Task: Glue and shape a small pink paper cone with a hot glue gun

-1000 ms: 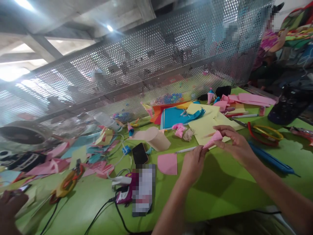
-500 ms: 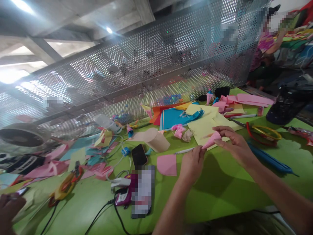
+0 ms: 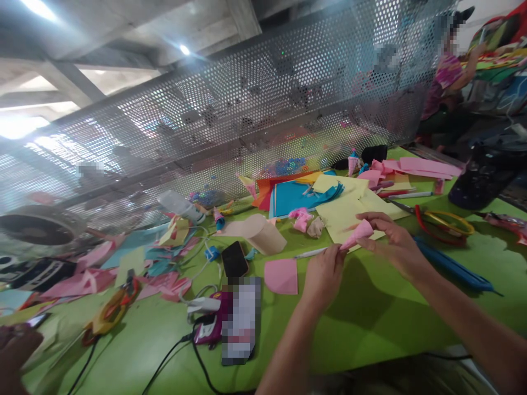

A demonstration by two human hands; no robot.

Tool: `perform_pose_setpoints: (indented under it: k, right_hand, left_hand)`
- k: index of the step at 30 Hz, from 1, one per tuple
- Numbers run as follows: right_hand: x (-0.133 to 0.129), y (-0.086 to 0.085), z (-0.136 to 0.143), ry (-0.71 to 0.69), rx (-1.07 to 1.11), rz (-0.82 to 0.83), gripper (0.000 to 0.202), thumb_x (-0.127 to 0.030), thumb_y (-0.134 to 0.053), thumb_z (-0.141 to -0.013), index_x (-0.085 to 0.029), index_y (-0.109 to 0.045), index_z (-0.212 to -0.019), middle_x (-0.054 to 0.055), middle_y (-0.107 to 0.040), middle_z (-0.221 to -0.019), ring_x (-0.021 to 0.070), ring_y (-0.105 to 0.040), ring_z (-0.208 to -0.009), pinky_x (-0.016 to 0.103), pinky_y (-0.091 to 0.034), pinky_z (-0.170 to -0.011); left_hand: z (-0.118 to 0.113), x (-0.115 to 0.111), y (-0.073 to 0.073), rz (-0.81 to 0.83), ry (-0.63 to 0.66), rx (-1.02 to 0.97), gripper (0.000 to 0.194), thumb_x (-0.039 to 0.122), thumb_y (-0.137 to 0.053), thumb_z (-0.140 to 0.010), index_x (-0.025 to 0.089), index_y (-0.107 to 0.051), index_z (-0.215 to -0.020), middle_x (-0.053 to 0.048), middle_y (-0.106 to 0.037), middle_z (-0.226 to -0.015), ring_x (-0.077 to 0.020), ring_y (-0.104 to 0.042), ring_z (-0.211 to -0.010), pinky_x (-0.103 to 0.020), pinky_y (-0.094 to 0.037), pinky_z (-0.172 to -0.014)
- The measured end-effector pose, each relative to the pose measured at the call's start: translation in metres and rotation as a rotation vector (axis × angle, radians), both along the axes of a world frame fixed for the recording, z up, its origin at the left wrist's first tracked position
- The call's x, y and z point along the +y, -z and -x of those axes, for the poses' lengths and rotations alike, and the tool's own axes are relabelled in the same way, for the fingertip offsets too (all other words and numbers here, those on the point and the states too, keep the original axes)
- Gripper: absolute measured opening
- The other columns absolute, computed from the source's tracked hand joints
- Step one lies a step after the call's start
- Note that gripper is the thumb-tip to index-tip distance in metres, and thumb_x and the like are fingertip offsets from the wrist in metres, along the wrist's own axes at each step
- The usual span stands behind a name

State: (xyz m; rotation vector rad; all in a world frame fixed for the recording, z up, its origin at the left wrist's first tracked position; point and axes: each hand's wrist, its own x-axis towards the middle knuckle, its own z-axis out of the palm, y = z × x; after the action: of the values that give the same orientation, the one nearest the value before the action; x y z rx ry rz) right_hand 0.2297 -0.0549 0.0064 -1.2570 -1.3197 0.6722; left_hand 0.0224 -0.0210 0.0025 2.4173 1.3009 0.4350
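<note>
A small pink cone (image 3: 357, 235) is held above the green table (image 3: 370, 329). My left hand (image 3: 325, 277) pinches its narrow tip. Around the cone's wide end are the fingers of my right hand (image 3: 393, 241), thumb below and fingers above. Just left of my left hand lies a pink quarter-round piece (image 3: 281, 276), with a white pen (image 3: 308, 253) behind it, partly hidden by that hand. Yellow sheets (image 3: 341, 211) lie beyond the cone.
Red-and-yellow scissors (image 3: 447, 225) and a blue tool (image 3: 455, 267) lie right. A black phone (image 3: 235, 260), cardboard roll (image 3: 263, 235) and glue gun (image 3: 212, 323) with cable are left. Another person's hand (image 3: 16, 345) is at far left.
My right hand's fingers have shifted very slightly on the cone's wide end. My left hand stays at the tip. At top right, a person's arm has moved up.
</note>
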Motion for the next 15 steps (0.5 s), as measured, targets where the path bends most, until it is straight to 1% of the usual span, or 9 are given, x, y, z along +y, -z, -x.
perform_pose_setpoints:
  k: [4, 7, 11, 13, 15]
  right_hand:
    - [0.000, -0.001, 0.004, 0.004, -0.034, 0.010, 0.023, -0.049, -0.080, -0.083, -0.028, -0.080, -0.091, 0.006, -0.068, -0.133, 0.0307, -0.060, -0.130, 0.047, -0.045, -0.115]
    - [0.001, -0.001, 0.006, 0.006, -0.043, 0.014, 0.023, -0.049, -0.080, -0.082, -0.028, -0.081, -0.091, 0.006, -0.068, -0.133, 0.0301, -0.060, -0.130, 0.047, -0.046, -0.115]
    - [0.002, 0.005, 0.010, 0.014, -0.055, 0.006, 0.021, -0.048, -0.085, -0.078, -0.030, -0.082, -0.088, 0.004, -0.065, -0.136, 0.0293, -0.062, -0.128, 0.046, -0.048, -0.115]
    - [0.003, 0.009, 0.011, 0.022, -0.058, -0.007, 0.020, -0.048, -0.085, -0.078, -0.030, -0.081, -0.087, 0.003, -0.065, -0.137, 0.0291, -0.062, -0.128, 0.046, -0.048, -0.115]
    - [0.004, 0.011, 0.012, 0.035, -0.056, -0.011, 0.021, -0.047, -0.085, -0.078, -0.030, -0.081, -0.089, 0.003, -0.065, -0.137, 0.0292, -0.062, -0.128, 0.046, -0.048, -0.116]
  left_hand:
    - [0.000, 0.000, 0.000, 0.019, 0.016, -0.041, 0.027, 0.032, -0.040, -0.113, 0.021, -0.064, -0.110, -0.007, -0.078, -0.097, -0.0225, -0.072, -0.084, -0.027, -0.038, -0.067]
    - [0.000, -0.001, -0.001, 0.022, 0.016, -0.055, 0.030, 0.035, -0.039, -0.114, 0.021, -0.065, -0.111, -0.007, -0.078, -0.095, -0.0223, -0.071, -0.082, -0.027, -0.038, -0.066]
    - [0.000, -0.002, -0.002, 0.015, 0.022, -0.056, 0.031, 0.037, -0.039, -0.114, 0.020, -0.065, -0.112, -0.006, -0.076, -0.091, -0.0211, -0.069, -0.078, -0.027, -0.036, -0.065]
    - [0.000, -0.002, -0.001, 0.004, 0.030, -0.063, 0.032, 0.038, -0.038, -0.115, 0.020, -0.065, -0.112, -0.006, -0.076, -0.091, -0.0207, -0.068, -0.078, -0.027, -0.035, -0.065]
    - [0.001, -0.002, 0.000, -0.007, 0.034, -0.069, 0.033, 0.039, -0.037, -0.115, 0.020, -0.065, -0.111, -0.006, -0.076, -0.092, -0.0204, -0.068, -0.078, -0.027, -0.036, -0.066]
